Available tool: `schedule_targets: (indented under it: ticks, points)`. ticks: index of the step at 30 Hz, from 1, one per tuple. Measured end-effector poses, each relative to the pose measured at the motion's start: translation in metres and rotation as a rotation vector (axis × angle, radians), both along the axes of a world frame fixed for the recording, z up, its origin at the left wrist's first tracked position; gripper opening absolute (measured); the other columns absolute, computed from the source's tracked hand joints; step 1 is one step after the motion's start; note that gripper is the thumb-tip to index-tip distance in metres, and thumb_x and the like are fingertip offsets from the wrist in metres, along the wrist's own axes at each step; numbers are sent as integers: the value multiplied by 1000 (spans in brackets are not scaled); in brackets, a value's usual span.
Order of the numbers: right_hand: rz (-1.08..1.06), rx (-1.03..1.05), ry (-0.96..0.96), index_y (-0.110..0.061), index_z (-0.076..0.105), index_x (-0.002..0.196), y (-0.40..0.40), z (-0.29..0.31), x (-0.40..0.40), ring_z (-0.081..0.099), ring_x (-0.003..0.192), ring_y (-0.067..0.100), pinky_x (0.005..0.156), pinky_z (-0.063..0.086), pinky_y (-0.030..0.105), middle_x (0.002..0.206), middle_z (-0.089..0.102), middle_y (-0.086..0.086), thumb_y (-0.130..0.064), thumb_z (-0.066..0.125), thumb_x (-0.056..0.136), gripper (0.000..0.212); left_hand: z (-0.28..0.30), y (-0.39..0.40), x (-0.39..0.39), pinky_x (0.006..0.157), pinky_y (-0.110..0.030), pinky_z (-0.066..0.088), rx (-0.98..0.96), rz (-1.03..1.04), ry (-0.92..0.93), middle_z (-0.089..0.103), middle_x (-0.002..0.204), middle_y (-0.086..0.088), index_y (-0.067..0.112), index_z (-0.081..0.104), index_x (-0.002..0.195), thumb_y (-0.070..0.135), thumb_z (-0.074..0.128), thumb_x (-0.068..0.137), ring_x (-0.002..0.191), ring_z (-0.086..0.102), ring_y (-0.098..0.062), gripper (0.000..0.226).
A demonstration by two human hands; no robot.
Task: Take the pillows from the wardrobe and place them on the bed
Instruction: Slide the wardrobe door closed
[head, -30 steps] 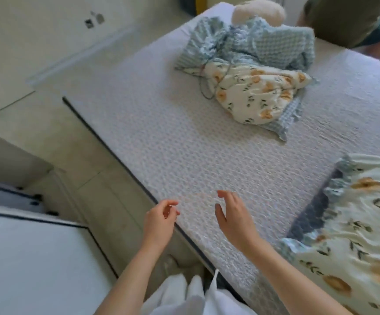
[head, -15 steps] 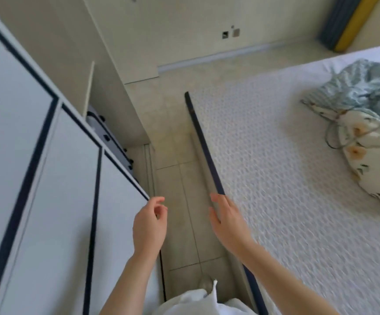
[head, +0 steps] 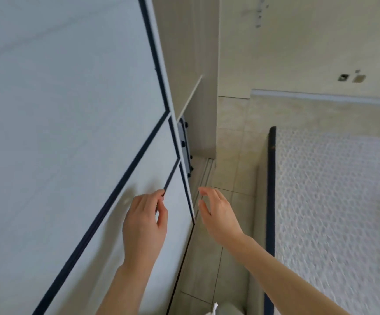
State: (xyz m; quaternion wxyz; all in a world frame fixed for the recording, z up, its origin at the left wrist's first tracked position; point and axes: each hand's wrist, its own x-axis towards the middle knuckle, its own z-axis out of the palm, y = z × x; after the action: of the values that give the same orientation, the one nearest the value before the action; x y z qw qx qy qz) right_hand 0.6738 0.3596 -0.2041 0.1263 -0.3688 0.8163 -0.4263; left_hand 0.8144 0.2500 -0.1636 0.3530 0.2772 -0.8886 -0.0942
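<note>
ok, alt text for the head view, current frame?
Both bare hands reach toward a white wardrobe door with dark trim: the left hand is at the door's face, and the right hand hangs open beside the door's edge. At right, past a strip of tiled floor, lies the bed.

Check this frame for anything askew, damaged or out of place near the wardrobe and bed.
Nothing stands out. The wardrobe door looks intact, both the left hand and the right hand are empty near its edge, and the mattress lies flat. The slant is only the camera's tilt. No pillow is in view.
</note>
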Motion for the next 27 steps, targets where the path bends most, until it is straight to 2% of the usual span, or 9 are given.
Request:
schedule_targets:
  ticks: [5, 8, 9, 12, 15, 17, 20, 24, 27]
  points:
    - [133, -107, -47, -18, 47, 133, -54, 28, -20, 48, 120, 11, 97, 37, 23, 131, 52, -3, -30, 40, 100, 36, 19, -6, 5, 85, -41, 54, -264, 100, 76, 72, 95, -7, 4, 70, 104, 6, 47, 96, 102, 62, -27, 25]
    - [187, -152, -66, -20, 43, 137, -81, 41, -23, 47, 106, -5, 96, 39, 24, 133, 49, -6, -34, 37, 100, 40, 29, -8, 9, 91, -49, 50, -368, 154, 92, 70, 112, -9, 5, 72, 104, 1, 50, 93, 115, 59, -36, 25]
    - [207, -161, -79, -20, 40, 140, -89, 44, -23, 46, 108, -7, 96, 39, 24, 137, 46, -6, -35, 36, 101, 42, 31, -10, 9, 94, -52, 48, -393, 178, 73, 68, 118, -12, 5, 72, 105, 0, 51, 92, 121, 55, -38, 25]
    - [255, -196, -178, -21, 27, 147, -110, 51, -18, 33, 134, 5, 101, 29, 20, 152, 30, -6, -40, 34, 100, 51, 33, -14, 9, 105, -55, 40, -452, 251, -46, 59, 133, -16, 3, 70, 115, -3, 52, 89, 136, 42, -39, 32]
    - [270, -227, -223, -23, 13, 152, -126, 57, -14, 17, 143, 9, 107, 17, 20, 159, 14, -5, -47, 33, 99, 61, 26, -16, 8, 119, -50, 21, -507, 369, -219, 39, 155, -12, 9, 55, 138, 5, 49, 93, 147, 25, -34, 46]
    - [278, -236, -271, -24, 2, 153, -135, 60, -12, 7, 146, 10, 111, 11, 23, 162, 4, -4, -50, 33, 99, 67, 19, -21, 7, 121, -47, 9, -561, 461, -325, 25, 162, -8, 12, 40, 150, 14, 44, 96, 150, 18, -31, 54]
    - [306, -245, -318, -22, -10, 152, -144, 60, -11, -4, 147, 8, 112, 5, 23, 162, -9, -4, -50, 32, 98, 74, 13, -26, 4, 122, -48, 1, -626, 571, -440, 18, 165, -5, 14, 26, 155, 25, 36, 100, 152, 11, -29, 58]
    - [315, -263, -379, -22, -17, 151, -151, 59, -10, -14, 144, 1, 115, -1, 24, 160, -19, -9, -56, 32, 96, 80, 12, -30, -5, 122, -48, -1, -692, 640, -522, 15, 165, -2, 14, 22, 156, 28, 36, 100, 152, 7, -29, 60]
    - [312, -273, -407, -20, -19, 150, -158, 60, -16, -17, 143, 2, 114, -4, 23, 159, -21, -7, -52, 33, 97, 81, 14, -33, -14, 122, -49, -1, -709, 656, -565, 13, 166, -2, 15, 20, 157, 29, 38, 100, 152, 4, -30, 61]
